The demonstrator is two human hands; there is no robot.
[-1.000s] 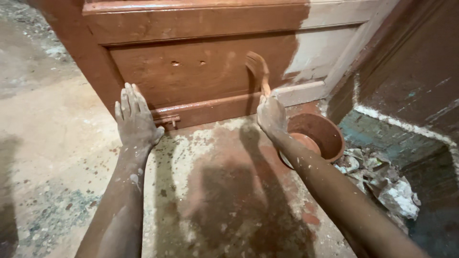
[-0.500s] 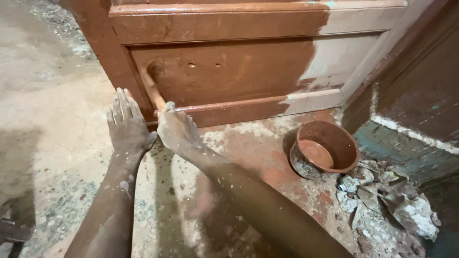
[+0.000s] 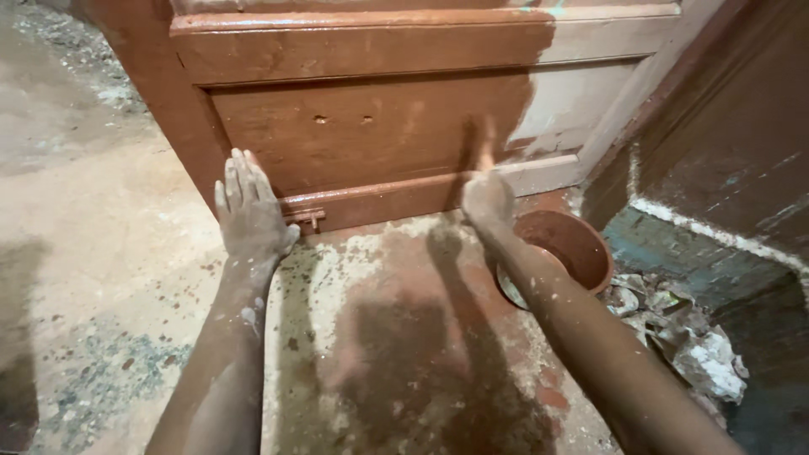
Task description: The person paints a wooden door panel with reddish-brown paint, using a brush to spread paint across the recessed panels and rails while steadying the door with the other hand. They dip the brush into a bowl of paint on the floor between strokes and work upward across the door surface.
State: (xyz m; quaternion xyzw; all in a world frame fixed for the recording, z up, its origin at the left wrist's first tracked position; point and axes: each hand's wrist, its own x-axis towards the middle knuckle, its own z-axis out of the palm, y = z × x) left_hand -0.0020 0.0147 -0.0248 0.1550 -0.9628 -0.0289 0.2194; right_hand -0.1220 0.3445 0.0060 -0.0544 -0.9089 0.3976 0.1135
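Observation:
A wooden door point(image 3: 371, 126), mostly coated in brown-red paint, stands ahead; its right part is still pale. My left hand point(image 3: 249, 211) rests flat with fingers together near the door's bottom rail, beside a small metal latch point(image 3: 305, 216). My right hand point(image 3: 487, 198) is closed on a paintbrush point(image 3: 482, 145), blurred by motion, whose tip touches the lower panel near the edge of the painted area. A round brown bowl point(image 3: 581, 253) of paint sits on the floor just right of my right forearm.
The concrete floor point(image 3: 396, 337) is stained with paint and pale dust. Crumpled scraps and rubble point(image 3: 691, 337) lie at the right by a dark painted wall point(image 3: 733, 126). A shadow falls across the floor between my arms.
My right hand has swept the brush from the left part of the lower panel back to the right, near the bowl. My left hand has stayed planted.

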